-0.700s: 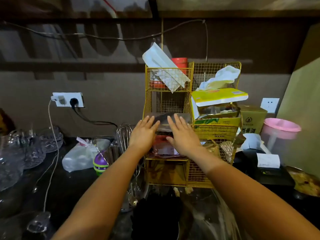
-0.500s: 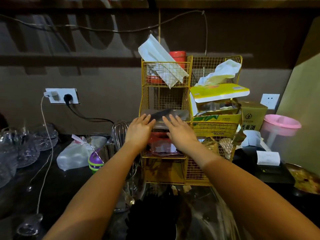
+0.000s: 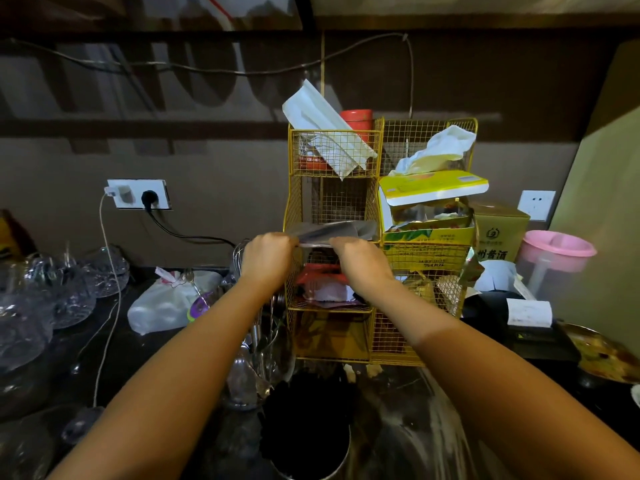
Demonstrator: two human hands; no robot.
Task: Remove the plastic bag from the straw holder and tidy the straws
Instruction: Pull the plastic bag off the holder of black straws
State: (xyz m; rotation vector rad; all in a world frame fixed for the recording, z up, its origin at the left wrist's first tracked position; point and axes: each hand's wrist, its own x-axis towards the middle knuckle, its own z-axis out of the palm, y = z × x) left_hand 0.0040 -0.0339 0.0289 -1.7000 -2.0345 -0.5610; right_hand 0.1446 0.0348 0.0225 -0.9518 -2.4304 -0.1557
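1. Both hands' fingers were curled shut, pinching the bag's (image 3: 329,232) near edge: left hand (image 3: 267,258), right hand (image 3: 360,259).
2. The bag lay flat, long axis left-right, in the rack's (image 3: 294,202) middle-left compartment.
3. It extended away from the fingers.

The brown carton (image 3: 498,230) reads "酒"; the other print is too blurred.

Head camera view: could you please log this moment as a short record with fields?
setting: dark counter against a wall
holder: yellow wire rack with several compartments
bag: clear plastic bag at the middle-left compartment's front
left hand: closed on the bag's left edge
right hand: closed on the bag's right part
straws: cannot be told apart here
beside rack: pink-lidded jug, right
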